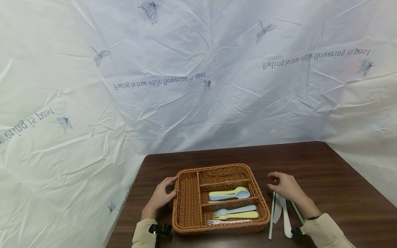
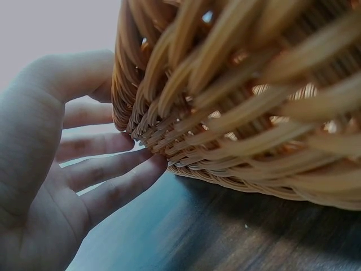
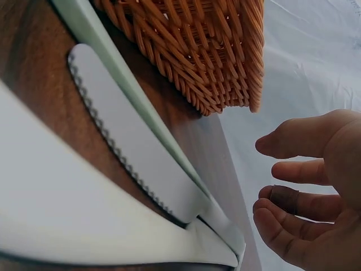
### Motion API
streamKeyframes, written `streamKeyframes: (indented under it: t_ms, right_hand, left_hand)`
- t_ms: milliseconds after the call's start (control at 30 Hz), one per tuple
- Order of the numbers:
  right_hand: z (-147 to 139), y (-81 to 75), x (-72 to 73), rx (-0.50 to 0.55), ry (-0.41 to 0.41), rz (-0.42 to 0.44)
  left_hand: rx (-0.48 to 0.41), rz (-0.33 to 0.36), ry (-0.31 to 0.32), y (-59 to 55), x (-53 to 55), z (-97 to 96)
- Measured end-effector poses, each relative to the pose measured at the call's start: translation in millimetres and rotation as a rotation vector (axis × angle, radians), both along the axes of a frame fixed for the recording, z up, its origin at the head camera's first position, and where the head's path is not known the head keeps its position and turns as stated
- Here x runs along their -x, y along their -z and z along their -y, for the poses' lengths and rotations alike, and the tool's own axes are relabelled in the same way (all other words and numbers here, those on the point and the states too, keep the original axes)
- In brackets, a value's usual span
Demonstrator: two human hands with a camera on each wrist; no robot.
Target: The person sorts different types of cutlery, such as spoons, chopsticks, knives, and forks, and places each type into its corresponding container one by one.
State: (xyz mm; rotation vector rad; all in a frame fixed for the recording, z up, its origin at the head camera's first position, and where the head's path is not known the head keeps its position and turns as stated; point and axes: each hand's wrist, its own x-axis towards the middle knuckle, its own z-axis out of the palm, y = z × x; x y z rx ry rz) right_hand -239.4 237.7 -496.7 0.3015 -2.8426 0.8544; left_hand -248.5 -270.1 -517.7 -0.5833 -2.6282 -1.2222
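Note:
A brown wicker basket (image 1: 187,203) with dividers stands on the table. My left hand (image 1: 161,194) touches its left side; in the left wrist view, nearly straight fingertips rest against the woven wall. To the basket's right, my right hand (image 1: 286,187) hovers with loosely bent fingers and holds nothing. Below and beside it lie a pale green stick (image 1: 271,220), a white serrated knife (image 3: 130,135), a long white utensil (image 1: 286,222) whose kind is hard to tell, and a second green stick (image 1: 297,213), partly hidden by the right arm.
Yellow and blue spoons (image 1: 243,194) lie in the basket's middle right compartment. The front right one holds a blue fork (image 1: 235,210), a yellow-handled utensil (image 1: 242,216) and a pink fork (image 1: 227,222). A dark wooden table (image 1: 279,155) meets a wrinkled white printed sheet (image 1: 217,113) behind.

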Motion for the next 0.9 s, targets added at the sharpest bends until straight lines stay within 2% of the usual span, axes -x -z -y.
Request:
streamKeyframes:
  t_ms: [633,900]
  right_hand:
    - [-6,10.0,-6.7,-0.007,0.031,0.083]
    - [-9,13.8,-6.5,-0.014,0.029,0.067]
  left_hand:
    - [0.008,-0.006,-0.008,3.0,0.6,0.2]
    - [0.005,0.013,-0.012,1.6,1.2,0.0]
